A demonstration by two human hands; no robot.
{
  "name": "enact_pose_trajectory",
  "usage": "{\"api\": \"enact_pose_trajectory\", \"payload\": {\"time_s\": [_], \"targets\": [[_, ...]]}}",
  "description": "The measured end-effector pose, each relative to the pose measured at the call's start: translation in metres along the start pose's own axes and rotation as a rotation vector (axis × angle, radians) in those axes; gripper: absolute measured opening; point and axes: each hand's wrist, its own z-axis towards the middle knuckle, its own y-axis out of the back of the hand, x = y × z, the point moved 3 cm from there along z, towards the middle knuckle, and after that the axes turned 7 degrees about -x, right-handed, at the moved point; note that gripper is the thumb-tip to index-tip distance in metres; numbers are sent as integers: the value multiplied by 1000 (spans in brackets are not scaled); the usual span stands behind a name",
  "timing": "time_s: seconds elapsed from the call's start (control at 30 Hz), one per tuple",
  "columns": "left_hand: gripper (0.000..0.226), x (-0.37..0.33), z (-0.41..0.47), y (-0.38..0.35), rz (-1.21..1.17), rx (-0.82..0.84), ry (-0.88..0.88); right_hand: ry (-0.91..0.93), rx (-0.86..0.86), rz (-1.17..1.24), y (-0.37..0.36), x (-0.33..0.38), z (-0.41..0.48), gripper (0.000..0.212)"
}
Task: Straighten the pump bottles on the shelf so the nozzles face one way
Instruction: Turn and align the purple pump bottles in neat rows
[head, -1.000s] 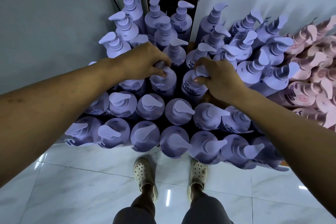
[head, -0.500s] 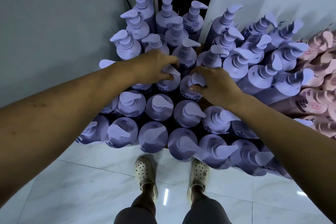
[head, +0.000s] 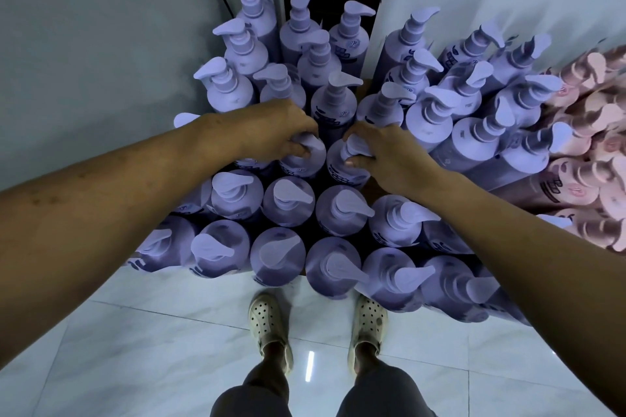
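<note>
Reaching into the third row of the packed purple pump bottles [head: 288,203], the left hand [head: 271,135] curled tightly round one bottle's pump top [head: 311,146] while the right hand [head: 389,154] pinched the nozzle [head: 357,145] of the bottle just beside it.

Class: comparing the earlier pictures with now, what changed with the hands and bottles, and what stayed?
The left hand and right hand edged closer together, still gripping the pumps of the left middle bottle and right middle bottle; nothing was let go. Any nozzle turning is too slight to tell. The surrounding purple bottles and pink bottles stayed put.
</note>
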Motion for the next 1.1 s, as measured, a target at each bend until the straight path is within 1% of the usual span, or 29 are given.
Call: {"api": "enact_pose_trajectory", "payload": {"time_s": [0.27,0.4,0.5,0.6,0.67,0.77,0.83,0.97,1.03,1.1], "targets": [[22,-7,3,3,55,78,39,3,32,20,2,2,-2,37],[23,-9,2,2,52,73,74,15,-13,30,2,1,-5,36],[25,-11,1,0,58,76,93,-9,-27,67,0,-1,-8,43],[33,-14,0,2,39,108,114,-35,-5,136,6,-3,-12,56],[41,-18,1,8,0,119,138,-58,-55,172,18,-8,-17,52],[36,-34,11,22,-91,31,118,-114,-160,120,45,-33,-29,28],[32,-49,23,30,-135,-72,105,-208,-226,31,66,-59,-40,18],[33,-71,60,37,-151,-250,117,-371,-380,-118,107,-99,-61,13],[36,-78,79,38,-160,-316,139,-418,-389,-144,116,-112,-67,11],[39,-82,95,33,-173,-311,181,-437,-366,-161,116,-122,-71,13]]}}
